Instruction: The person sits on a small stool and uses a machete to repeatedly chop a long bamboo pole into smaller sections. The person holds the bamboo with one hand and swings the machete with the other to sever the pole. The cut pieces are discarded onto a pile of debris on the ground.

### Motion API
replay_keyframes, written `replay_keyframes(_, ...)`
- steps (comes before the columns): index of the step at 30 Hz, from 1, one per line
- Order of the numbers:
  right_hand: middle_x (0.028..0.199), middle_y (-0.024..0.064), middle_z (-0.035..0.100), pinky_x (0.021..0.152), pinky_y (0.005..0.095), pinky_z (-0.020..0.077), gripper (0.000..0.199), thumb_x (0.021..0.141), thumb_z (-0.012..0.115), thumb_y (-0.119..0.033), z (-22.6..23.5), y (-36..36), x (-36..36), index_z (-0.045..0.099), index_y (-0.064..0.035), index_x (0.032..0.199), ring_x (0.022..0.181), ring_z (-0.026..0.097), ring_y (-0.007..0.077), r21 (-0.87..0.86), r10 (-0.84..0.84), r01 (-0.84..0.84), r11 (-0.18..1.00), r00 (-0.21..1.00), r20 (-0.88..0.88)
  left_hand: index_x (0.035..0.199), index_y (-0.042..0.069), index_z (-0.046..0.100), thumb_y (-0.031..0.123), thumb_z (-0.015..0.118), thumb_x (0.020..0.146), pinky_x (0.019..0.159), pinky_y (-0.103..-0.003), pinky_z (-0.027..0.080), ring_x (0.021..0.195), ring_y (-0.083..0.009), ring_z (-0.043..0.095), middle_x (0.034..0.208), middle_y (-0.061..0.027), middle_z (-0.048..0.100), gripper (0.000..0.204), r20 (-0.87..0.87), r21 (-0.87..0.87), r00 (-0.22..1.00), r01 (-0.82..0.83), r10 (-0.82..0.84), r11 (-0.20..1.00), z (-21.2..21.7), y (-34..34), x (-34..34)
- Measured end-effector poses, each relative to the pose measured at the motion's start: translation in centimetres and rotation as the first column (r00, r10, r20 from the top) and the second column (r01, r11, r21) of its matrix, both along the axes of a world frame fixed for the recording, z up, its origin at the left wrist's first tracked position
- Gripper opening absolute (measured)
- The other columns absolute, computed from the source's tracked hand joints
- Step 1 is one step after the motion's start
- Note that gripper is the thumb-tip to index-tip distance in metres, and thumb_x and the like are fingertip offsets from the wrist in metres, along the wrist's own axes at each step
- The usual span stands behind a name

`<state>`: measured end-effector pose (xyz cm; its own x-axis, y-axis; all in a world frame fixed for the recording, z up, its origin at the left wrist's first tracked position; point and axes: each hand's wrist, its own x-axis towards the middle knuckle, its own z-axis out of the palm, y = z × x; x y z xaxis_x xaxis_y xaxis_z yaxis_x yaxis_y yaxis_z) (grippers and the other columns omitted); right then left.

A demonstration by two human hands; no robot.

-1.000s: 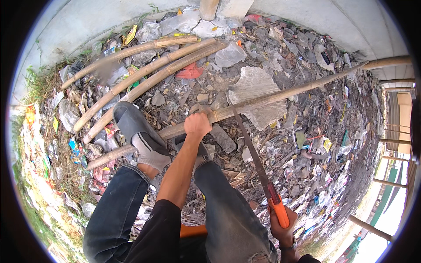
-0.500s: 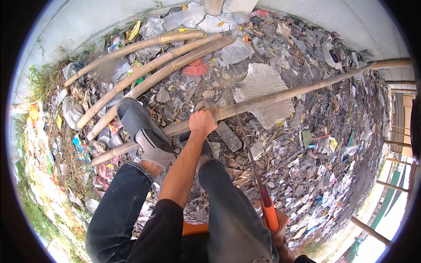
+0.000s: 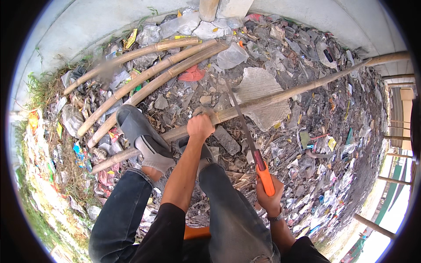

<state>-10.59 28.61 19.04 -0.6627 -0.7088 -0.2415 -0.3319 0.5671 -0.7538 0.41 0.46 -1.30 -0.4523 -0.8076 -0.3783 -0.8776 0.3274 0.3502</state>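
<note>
Bamboo pole: a long tan bamboo pole (image 3: 272, 97) lies across the ground. It runs from the lower left up to the far right.
Left hand: the left hand (image 3: 200, 127) is wrapped tight around the bamboo pole, near its middle. The fingers are curled over the top.
Right hand: the right hand (image 3: 268, 200) is closed tight on the orange handle of a hand saw (image 3: 245, 131). A watch sits on that wrist.
Saw blade: the thin grey blade points up and away from the person. It lies across the bamboo pole, just to the right of the left hand, and seems to touch it.
Foot: a grey shoe (image 3: 137, 129) presses down on the bamboo pole, to the left of the left hand.
Legs: dark blue jeans (image 3: 118, 215) cover both legs.
More bamboo: three other bamboo poles (image 3: 149, 72) lie side by side farther away, on the upper left.
Ground: bits of plastic, paper and stones (image 3: 307, 144) cover the ground all around.
Wall: a pale concrete wall (image 3: 79, 26) curves behind the mess.
</note>
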Motion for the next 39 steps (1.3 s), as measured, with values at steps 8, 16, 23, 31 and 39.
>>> replay_keyframes(8, 0.061, 0.0106, 0.062, 0.051, 0.0326, 0.0491, 0.009, 0.082, 0.072, -0.006, 6.0, 8.4, 1.6, 0.069, 0.0004, 0.088, 0.051, 0.063, 0.0172, 0.120, 0.108, -0.104, 0.987, 0.994, -0.032, 0.100, 0.005, 0.074, 0.027, 0.074, 0.073, 0.079, -0.045, 0.060, 0.087, -0.0363, 0.076, 0.093, -0.0189, 0.077, 0.035, -0.022, -0.052, 1.000, -0.016, 0.015, 0.999, -0.4, 0.6, 0.2)
replay_keyframes(16, 0.062, 0.0098, 0.063, 0.055, 0.0315, 0.0509, 0.012, 0.084, 0.073, -0.009, 2.8, 1.8, 0.8, 0.069, 0.0010, 0.088, 0.054, 0.065, 0.0175, 0.118, 0.062, -0.066, 0.991, 0.997, 0.041, 0.099, 0.005, 0.074, 0.027, 0.075, 0.072, 0.077, -0.046, 0.061, 0.087, -0.0368, 0.075, 0.092, -0.0190, 0.077, 0.035, -0.017, -0.067, 1.000, -0.016, 0.015, 0.998, -0.9, 0.7, 0.0)
replay_keyframes(23, 0.064, 0.0087, 0.066, 0.053, 0.0310, 0.0503, 0.022, 0.084, 0.071, -0.007, 7.0, 8.5, 0.4, 0.075, 0.0010, 0.104, 0.053, 0.064, 0.0144, 0.179, 0.095, -0.101, 0.979, 0.995, 0.039, 0.099, 0.005, 0.074, 0.026, 0.076, 0.072, 0.079, -0.046, 0.061, 0.088, -0.0373, 0.075, 0.094, -0.0188, 0.077, 0.034, 0.006, -0.036, 1.000, -0.027, 0.028, 0.999, -0.4, 0.4, 0.3)
replay_keyframes(31, 0.064, 0.0076, 0.065, 0.054, 0.0303, 0.0499, 0.012, 0.083, 0.073, -0.008, 5.4, 5.4, 0.6, 0.070, 0.0001, 0.090, 0.053, 0.062, 0.0129, 0.164, 0.123, -0.134, 0.977, 0.989, 0.077, 0.098, 0.005, 0.074, 0.025, 0.071, 0.074, 0.079, -0.046, 0.060, 0.087, -0.0382, 0.075, 0.092, -0.0207, 0.076, 0.032, -0.007, -0.028, 1.000, -0.016, 0.016, 0.999, -0.2, 0.1, 0.0)
replay_keyframes(39, 0.063, 0.0104, 0.065, 0.052, 0.0316, 0.0504, 0.012, 0.081, 0.073, -0.009, 7.8, 8.4, 2.4, 0.070, 0.0009, 0.088, 0.052, 0.065, 0.0177, 0.169, 0.071, -0.079, 0.982, 0.996, 0.052, 0.096, 0.005, 0.074, 0.025, 0.073, 0.072, 0.076, -0.046, 0.061, 0.084, -0.0382, 0.075, 0.089, -0.0195, 0.076, 0.031, -0.015, -0.057, 1.000, -0.017, 0.016, 0.998, -0.4, 0.8, 0.2)
